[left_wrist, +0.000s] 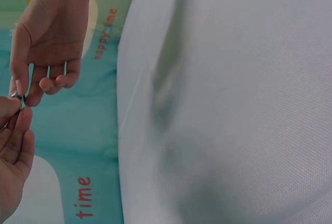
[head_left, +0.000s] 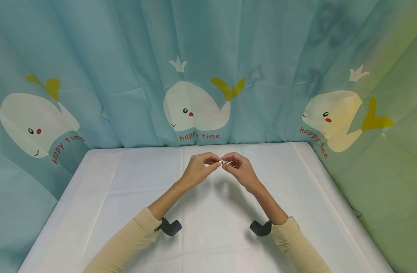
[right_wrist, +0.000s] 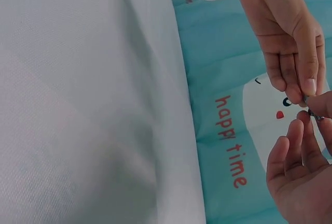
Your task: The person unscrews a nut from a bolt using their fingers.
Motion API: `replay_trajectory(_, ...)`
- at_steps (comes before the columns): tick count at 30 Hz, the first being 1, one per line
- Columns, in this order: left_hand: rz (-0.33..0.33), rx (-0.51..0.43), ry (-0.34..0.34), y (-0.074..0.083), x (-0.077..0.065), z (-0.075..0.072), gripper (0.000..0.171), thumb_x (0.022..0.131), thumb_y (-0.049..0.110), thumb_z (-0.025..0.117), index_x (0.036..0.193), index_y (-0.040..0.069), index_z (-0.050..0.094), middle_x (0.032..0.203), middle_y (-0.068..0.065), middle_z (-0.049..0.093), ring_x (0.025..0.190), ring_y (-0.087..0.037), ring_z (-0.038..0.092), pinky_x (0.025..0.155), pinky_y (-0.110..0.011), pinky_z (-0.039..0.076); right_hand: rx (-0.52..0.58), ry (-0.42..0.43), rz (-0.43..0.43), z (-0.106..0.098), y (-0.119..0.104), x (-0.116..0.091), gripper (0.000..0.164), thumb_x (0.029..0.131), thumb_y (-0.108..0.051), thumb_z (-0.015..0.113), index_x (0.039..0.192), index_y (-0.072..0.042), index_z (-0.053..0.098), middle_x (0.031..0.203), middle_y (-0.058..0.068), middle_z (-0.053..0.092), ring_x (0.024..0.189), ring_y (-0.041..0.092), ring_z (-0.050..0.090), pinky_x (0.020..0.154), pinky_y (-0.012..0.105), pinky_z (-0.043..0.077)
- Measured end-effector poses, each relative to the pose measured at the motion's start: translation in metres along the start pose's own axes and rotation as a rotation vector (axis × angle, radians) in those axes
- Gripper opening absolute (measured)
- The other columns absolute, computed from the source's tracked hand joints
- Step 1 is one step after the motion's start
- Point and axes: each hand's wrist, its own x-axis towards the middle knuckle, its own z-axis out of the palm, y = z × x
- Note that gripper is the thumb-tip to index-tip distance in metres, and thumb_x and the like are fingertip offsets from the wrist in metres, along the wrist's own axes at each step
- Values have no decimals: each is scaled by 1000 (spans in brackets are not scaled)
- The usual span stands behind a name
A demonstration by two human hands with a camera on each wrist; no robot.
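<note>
A small shiny metal piece (head_left: 223, 162) is held between both hands above the far part of the white table. My left hand (head_left: 199, 167) pinches its left end between thumb and fingertips. From the other side, my right hand (head_left: 240, 169) pinches the right end the same way. Fingertips of the two hands nearly meet, so most of the piece is covered. In the right wrist view only a dark, glinting bit of the metal piece (right_wrist: 314, 114) shows between the fingers; its exact kind cannot be made out.
The white-covered table (head_left: 143, 242) stretches beneath both arms, with their shadows on it. Behind it hangs a blue-green curtain (head_left: 133, 113) printed with whales and "happy time". A black wrist camera (head_left: 171, 227) juts inward from the left sleeve, another camera (head_left: 261, 228) from the right.
</note>
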Motion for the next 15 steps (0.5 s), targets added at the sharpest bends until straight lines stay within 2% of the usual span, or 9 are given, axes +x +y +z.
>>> replay_trajectory(5, 3, -3, 2, -1, 0, 0, 8, 89, 4, 74, 97, 4, 75, 92, -3, 74, 84, -16, 72, 73, -29, 57, -4, 10, 42, 0, 0, 1, 29, 96, -10, 67, 123, 1, 62, 105, 14, 66, 83, 20, 63, 75, 34, 54)
replay_trajectory(7, 3, -1, 2, -1, 0, 0, 8, 89, 4, 74, 97, 5, 75, 91, -2, 74, 83, -16, 72, 73, -29, 57, -13, 28, 85, 0, 0, 2, 27, 98, -17, 66, 118, 0, 65, 101, 12, 68, 84, 20, 62, 78, 39, 53)
replay_trajectory(10, 1, 6, 3, -1, 0, 1, 7, 90, 4, 74, 97, 5, 75, 90, -2, 74, 83, -15, 71, 73, -30, 57, -4, 43, 133, 0, 0, 3, 25, 99, -22, 64, 109, 1, 69, 95, 11, 69, 89, 30, 63, 80, 42, 53)
replay_trajectory(13, 5, 10, -2, -1, 0, 1, 7, 90, 5, 74, 97, 5, 75, 90, -1, 74, 82, -15, 71, 73, -31, 57, 3, 40, 145, -1, 0, 3, 24, 99, -21, 64, 104, 2, 70, 92, 9, 70, 94, 39, 62, 80, 37, 53)
replay_trajectory(15, 10, 7, -2, -2, 0, 2, 7, 90, 5, 74, 97, 5, 75, 89, -1, 74, 82, -15, 71, 73, -31, 57, 7, 31, 135, -2, 1, 3, 23, 99, -18, 64, 105, 3, 69, 92, 8, 69, 93, 37, 62, 80, 36, 53)
